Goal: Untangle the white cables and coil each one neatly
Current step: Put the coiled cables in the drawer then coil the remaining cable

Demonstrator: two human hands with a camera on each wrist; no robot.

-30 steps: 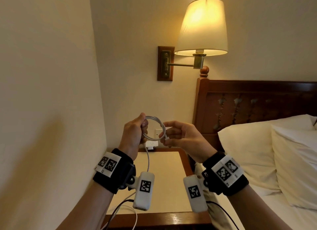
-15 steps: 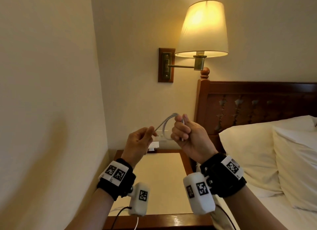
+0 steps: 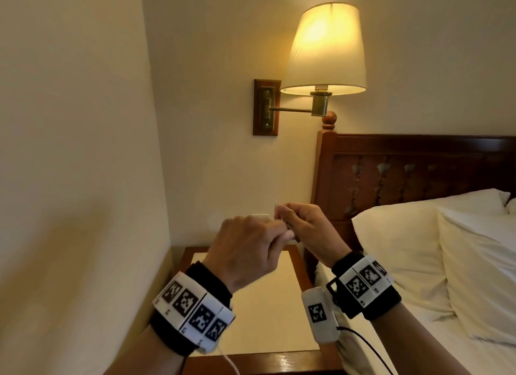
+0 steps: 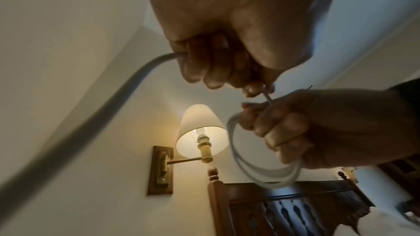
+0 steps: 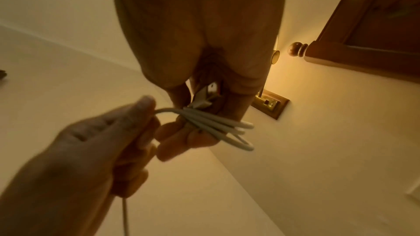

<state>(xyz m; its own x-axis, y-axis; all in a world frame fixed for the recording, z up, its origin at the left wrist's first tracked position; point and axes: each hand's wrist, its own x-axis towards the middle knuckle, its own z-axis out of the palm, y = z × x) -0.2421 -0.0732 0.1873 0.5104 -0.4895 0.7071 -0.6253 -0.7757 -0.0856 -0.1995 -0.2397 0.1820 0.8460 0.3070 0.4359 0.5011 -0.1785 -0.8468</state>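
My right hand (image 3: 304, 226) grips a small coil of white cable (image 5: 218, 126), several loops with a plug (image 5: 206, 96) lying against the palm. In the left wrist view the same coil (image 4: 261, 171) hangs below the right hand's curled fingers (image 4: 272, 132). My left hand (image 3: 248, 251) is fisted round the free run of that cable (image 4: 90, 114), which leaves the fist and trails down past the wrist. The two hands nearly touch above the bedside table. In the head view both hands hide the coil.
A wooden bedside table (image 3: 304, 355) with a pale top stands below the hands, in the corner by the left wall. A lit wall lamp (image 3: 324, 47) hangs above. The wooden headboard (image 3: 418, 168) and white pillows (image 3: 418, 249) lie to the right.
The left hand has moved right and up against the right hand, bringing the cable's free run to the coil. The right hand has dropped a little and its fist now hides the loops.
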